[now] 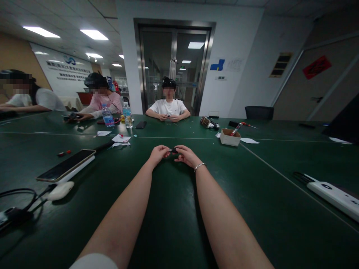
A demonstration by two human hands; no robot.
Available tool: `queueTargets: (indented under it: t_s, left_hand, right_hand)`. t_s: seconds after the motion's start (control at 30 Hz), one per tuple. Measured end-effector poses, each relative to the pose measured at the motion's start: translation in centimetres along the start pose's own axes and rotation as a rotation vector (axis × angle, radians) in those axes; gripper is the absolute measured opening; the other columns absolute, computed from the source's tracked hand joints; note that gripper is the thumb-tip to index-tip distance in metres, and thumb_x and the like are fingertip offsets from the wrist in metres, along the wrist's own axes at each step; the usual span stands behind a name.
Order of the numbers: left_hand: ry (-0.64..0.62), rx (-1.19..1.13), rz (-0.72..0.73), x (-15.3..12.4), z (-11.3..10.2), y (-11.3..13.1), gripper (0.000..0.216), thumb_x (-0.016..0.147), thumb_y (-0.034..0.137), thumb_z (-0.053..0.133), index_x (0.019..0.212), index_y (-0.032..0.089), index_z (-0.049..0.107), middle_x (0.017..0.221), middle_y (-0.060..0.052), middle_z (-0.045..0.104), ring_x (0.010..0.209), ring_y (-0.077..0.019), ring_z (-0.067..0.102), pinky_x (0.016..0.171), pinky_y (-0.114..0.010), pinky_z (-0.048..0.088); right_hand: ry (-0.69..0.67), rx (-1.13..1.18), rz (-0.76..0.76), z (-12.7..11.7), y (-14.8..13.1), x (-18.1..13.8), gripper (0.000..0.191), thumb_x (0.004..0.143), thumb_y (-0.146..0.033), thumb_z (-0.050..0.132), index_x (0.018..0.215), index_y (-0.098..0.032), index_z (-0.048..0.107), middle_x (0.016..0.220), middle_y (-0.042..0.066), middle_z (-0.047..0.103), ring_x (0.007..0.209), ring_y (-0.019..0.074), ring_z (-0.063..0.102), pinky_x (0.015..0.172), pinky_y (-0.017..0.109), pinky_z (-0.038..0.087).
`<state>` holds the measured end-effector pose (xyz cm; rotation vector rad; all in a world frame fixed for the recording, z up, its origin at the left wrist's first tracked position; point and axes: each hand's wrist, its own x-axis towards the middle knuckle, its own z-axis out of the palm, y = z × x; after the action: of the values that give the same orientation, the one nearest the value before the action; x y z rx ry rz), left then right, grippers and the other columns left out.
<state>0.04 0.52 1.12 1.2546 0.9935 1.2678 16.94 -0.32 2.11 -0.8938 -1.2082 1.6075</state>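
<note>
Small dark object [174, 150], silvery-tipped. I judge it light, stiff; best taken by opposite ends, where left hand [159, 154] and right hand [187, 154] pinch it.

A thin, shiny silver bracelet [199, 166] goes around the right wrist [194, 163]. The round edge of a white sleeve [94, 262] shows on the left arm [126, 209].

Small dark object [174, 150], seemingly silver-tipped
</note>
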Motion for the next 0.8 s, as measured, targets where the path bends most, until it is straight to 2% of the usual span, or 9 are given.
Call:
queueTargets:
  t_s: [0.23, 0.43, 0.67, 0.8]
  left_hand:
    - [-0.022, 0.032, -0.016, -0.26, 0.22, 0.23, 0.023, 0.068, 0.033, 0.067, 0.078, 0.013, 0.059, 0.057, -0.001, 0.06, 0.052, -0.0087, 0.054, 0.053, -0.022, 0.042]
    - [-0.063, 0.069, -0.01, -0.27, 0.21, 0.19, 0.025, 0.064, 0.022, 0.07, 0.084, 0.012, 0.059, 0.059, -0.002, 0.062, 0.052, -0.009, 0.055, 0.055, -0.023, 0.043]
    - [-0.011, 0.142, 0.061, -0.28, 0.23, 0.03, 0.023, 0.062, 0.024, 0.071, 0.08, 0.012, 0.063, 0.069, -0.003, 0.063, 0.059, -0.0094, 0.056, 0.059, -0.023, 0.045]
    - [-0.011, 0.136, 0.082, -0.28, 0.15, -0.03, 0.028, 0.061, 0.028, 0.072, 0.084, 0.013, 0.062, 0.069, -0.002, 0.062, 0.058, -0.0092, 0.055, 0.057, -0.023, 0.045]
  right_hand:
    - [0.032, 0.028, 0.011, -0.07, 0.15, 0.1, 0.009, 0.082, -0.016, 0.058, 0.09, -0.016, 0.054, 0.067, 0.001, 0.065, 0.038, 0.0023, 0.047, 0.06, 0.031, 0.059]
    - [0.048, 0.054, -0.003, -0.02, 0.15, 0.02, 0.006, 0.083, -0.017, 0.057, 0.089, -0.015, 0.054, 0.064, 0.001, 0.065, 0.04, 0.0036, 0.049, 0.062, 0.033, 0.059]
    - [0.082, 0.054, 0.005, 0.05, 0.13, 0.04, 0.005, 0.086, -0.014, 0.051, 0.091, -0.015, 0.054, 0.061, 0.0, 0.062, 0.04, 0.0043, 0.05, 0.06, 0.031, 0.059]
    - [0.07, 0.052, 0.001, -0.09, 0.26, 0.2, 0.006, 0.085, -0.015, 0.054, 0.091, -0.014, 0.054, 0.062, 0.001, 0.063, 0.04, 0.0046, 0.05, 0.062, 0.032, 0.059]
